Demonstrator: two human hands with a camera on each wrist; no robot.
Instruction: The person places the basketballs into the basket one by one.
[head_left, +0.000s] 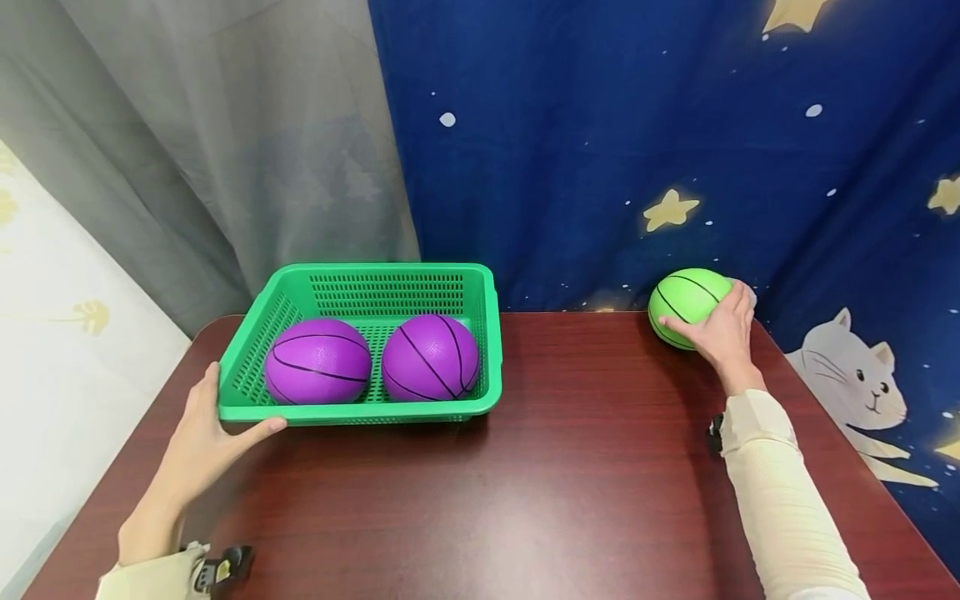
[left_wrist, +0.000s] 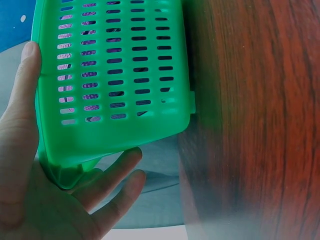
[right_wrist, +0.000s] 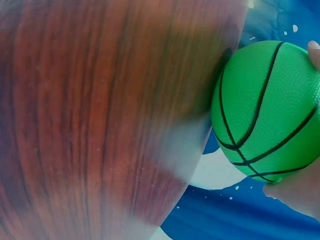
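On the table at the left is a green plastic basket [head_left: 360, 411] with slotted walls. Two purple balls with black lines, a left one [head_left: 318, 362] and a right one [head_left: 431, 358], lie inside it. My left hand [head_left: 197, 446] spans the basket's near left corner, thumb along the front rim and fingers by the left side. In the left wrist view, the fingers [left_wrist: 117, 192] extend fairly straight past the corner. At the far right, my right hand [head_left: 723, 329] grips a small green basketball [head_left: 686, 304], thumb in front and fingers around its right side.
The dark red wooden table [head_left: 525, 492] ends at a back edge just behind the basket and green ball. A grey curtain [head_left: 300, 142] and a blue star-patterned curtain [head_left: 555, 167] hang behind it. Something white stands at the left.
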